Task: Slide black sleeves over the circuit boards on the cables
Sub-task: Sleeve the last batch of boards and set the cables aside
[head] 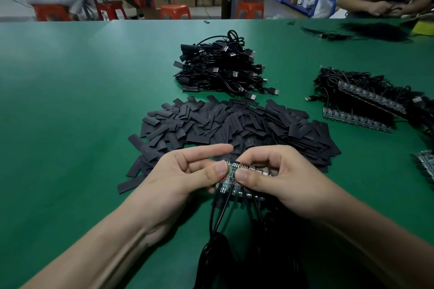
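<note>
Both hands meet low in the middle of the green table [70, 91]. My left hand [185, 171] pinches the left end of a strip of joined green circuit boards [231, 177] between thumb and fingers, its index finger stretched out above. My right hand [277, 176] grips the rest of the strip from the right, thumb pressed on top. Black cables [220, 223] hang from the boards toward me. A heap of flat black sleeves [234, 124] lies just beyond my fingers.
A pile of finished sleeved USB cables [223, 65] sits farther back. Bare board strips with cables [366, 101] lie at the right, and more boards [426, 164] at the right edge. Another person's hands [385, 8] work at the far right corner.
</note>
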Action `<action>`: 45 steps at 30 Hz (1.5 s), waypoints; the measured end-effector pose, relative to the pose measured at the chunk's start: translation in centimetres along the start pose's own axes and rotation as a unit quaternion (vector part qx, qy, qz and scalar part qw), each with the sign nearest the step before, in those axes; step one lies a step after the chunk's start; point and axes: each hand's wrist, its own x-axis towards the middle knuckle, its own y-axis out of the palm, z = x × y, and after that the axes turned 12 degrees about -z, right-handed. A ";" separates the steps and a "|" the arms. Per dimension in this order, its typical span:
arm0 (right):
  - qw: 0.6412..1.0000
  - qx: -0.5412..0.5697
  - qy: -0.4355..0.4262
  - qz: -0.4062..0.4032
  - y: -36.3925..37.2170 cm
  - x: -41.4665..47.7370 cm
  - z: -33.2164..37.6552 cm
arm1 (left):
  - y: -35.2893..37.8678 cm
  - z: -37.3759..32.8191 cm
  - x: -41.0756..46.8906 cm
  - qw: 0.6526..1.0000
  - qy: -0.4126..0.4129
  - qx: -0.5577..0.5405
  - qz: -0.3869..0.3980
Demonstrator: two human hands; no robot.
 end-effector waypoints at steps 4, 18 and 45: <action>1.000 0.013 -0.005 0.002 -0.5 0.0 0.5 | 0.0 -0.5 0.0 0.999 0.026 -0.018 -0.008; 0.969 -0.150 -0.149 -0.126 2.5 -1.3 0.8 | -0.3 -0.5 -0.5 0.952 0.249 0.164 -0.065; 0.899 0.385 -0.102 -0.182 -3.9 -1.3 5.5 | -2.8 -3.6 -1.3 0.907 0.051 0.376 0.184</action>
